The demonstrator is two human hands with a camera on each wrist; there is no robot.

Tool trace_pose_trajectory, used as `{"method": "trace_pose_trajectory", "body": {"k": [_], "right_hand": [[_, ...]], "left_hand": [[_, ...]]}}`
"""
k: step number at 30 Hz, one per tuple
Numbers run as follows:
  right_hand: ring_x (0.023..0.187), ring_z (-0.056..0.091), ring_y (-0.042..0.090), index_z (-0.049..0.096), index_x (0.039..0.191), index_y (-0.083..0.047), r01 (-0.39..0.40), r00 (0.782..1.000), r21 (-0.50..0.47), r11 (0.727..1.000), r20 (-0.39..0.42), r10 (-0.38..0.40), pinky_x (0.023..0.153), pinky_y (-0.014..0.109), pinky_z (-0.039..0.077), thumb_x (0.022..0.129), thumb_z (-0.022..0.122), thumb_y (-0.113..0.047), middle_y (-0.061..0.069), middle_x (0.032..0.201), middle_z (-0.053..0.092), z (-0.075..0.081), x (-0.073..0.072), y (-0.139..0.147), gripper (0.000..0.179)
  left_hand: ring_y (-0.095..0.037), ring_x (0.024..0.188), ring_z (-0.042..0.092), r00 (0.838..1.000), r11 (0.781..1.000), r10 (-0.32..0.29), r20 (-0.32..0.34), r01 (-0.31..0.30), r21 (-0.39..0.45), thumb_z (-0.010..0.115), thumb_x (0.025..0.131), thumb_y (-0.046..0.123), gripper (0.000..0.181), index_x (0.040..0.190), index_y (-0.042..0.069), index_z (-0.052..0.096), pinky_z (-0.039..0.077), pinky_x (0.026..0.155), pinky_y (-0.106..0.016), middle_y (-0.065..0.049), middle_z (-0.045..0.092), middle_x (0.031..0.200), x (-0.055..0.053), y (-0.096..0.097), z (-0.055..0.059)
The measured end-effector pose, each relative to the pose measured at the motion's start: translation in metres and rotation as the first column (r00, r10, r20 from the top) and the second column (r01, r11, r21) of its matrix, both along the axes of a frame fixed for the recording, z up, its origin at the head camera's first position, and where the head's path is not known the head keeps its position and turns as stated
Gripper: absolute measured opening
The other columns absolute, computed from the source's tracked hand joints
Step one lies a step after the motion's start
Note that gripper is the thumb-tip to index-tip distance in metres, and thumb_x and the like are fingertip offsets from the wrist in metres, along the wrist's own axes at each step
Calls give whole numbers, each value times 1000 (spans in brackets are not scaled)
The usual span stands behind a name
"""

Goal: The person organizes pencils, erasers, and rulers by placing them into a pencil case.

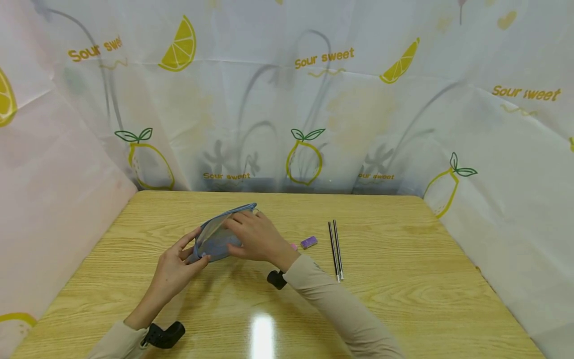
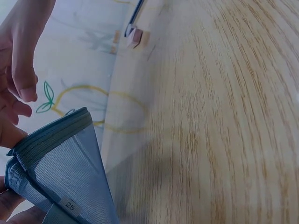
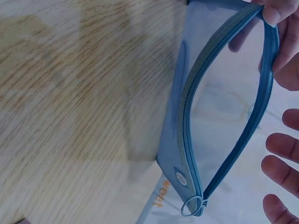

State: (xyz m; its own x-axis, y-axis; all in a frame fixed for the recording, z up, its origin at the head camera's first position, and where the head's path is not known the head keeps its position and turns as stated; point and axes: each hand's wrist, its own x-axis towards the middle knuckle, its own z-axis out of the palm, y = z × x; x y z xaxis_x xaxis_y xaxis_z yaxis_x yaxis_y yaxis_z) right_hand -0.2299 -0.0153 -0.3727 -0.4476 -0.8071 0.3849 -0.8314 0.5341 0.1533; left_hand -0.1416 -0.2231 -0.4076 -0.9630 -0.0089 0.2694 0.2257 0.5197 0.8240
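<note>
Plainly left of centre over the worktop (image 1: 417,279), short of its rear edge, the left hand (image 1: 172,269) has its grip pinching an unzipped blue mesh pouch (image 1: 217,245); the right hand (image 1: 256,237) is loosely spread by its mouth. Wide room runs rightward beyond two dark pencils (image 1: 334,249), while a purple eraser (image 1: 309,243) and half-hidden pink piece (image 1: 294,247) lie nearer the right hand.

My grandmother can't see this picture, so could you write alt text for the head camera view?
A person's left hand holds an open blue pouch at a wooden table, the right hand close to its opening. A small purple block and two thin dark sticks lie farther right, with a lemon-patterned backdrop behind.
</note>
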Motion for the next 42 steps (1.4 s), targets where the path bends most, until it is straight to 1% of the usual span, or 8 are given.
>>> {"method": "trace_pose_trajectory", "body": {"k": [4,10,13,19,23,26,35,42], "right_hand": [[108,57,17,63,121,-19,-2,1000,-20,1000,-6,2,82,35,50,88,68,-41,-2,114,62,2,0,3,39],[106,58,17,64,118,-19,-16,1000,-52,999,-4,16,76,34,50,88,68,-39,-3,113,62,6,1,8,37],[104,58,17,64,118,-19,-18,1000,-63,998,14,19,74,33,50,88,68,-39,-3,113,62,7,2,10,36],[99,59,16,64,118,-16,-14,996,-93,996,82,22,73,35,50,88,70,-36,-2,114,62,10,2,16,37],[104,59,16,64,119,-14,-9,993,-118,993,115,23,74,36,50,88,70,-34,-2,115,63,11,2,22,37],[106,58,17,64,119,-15,-7,993,-136,991,119,23,75,36,50,88,69,-34,-2,115,63,11,2,26,36],[94,60,18,66,114,-14,-46,991,-253,966,110,76,68,34,50,85,74,-29,-2,105,65,11,2,38,34],[89,61,14,64,118,-13,-44,985,-309,950,144,92,68,32,51,85,73,-27,-1,98,65,13,1,44,37]], "left_hand": [[-47,108,57,1000,1000,-5,-1,5,10,73,87,7,68,146,0,40,58,64,-32,-38,44,133,0,0,0],[-47,109,56,1000,1000,-12,-4,12,18,73,87,6,68,146,-1,40,58,67,-33,-36,43,136,-1,-1,0],[-47,109,56,1000,1000,-9,-8,9,10,73,87,6,67,146,-1,41,58,67,-33,-35,42,138,-1,-1,0],[-47,110,56,1000,1000,-12,-5,12,14,73,87,6,68,146,0,41,58,67,-33,-34,40,140,-1,-2,0],[-47,110,55,1000,1000,-16,-11,16,12,73,86,6,68,146,-1,40,58,67,-33,-33,39,141,-1,-2,-1],[-47,110,55,1000,1000,-16,-15,16,8,74,86,6,69,146,-1,41,58,67,-34,-34,39,141,-2,-2,-1],[-46,108,57,1000,1000,-2,-7,2,16,74,86,6,68,146,1,42,58,65,-31,-35,44,136,-2,-1,0],[-46,108,57,1000,1000,3,-13,-3,16,74,85,5,68,145,1,43,57,64,-28,-34,44,136,-2,-1,-1]]}}
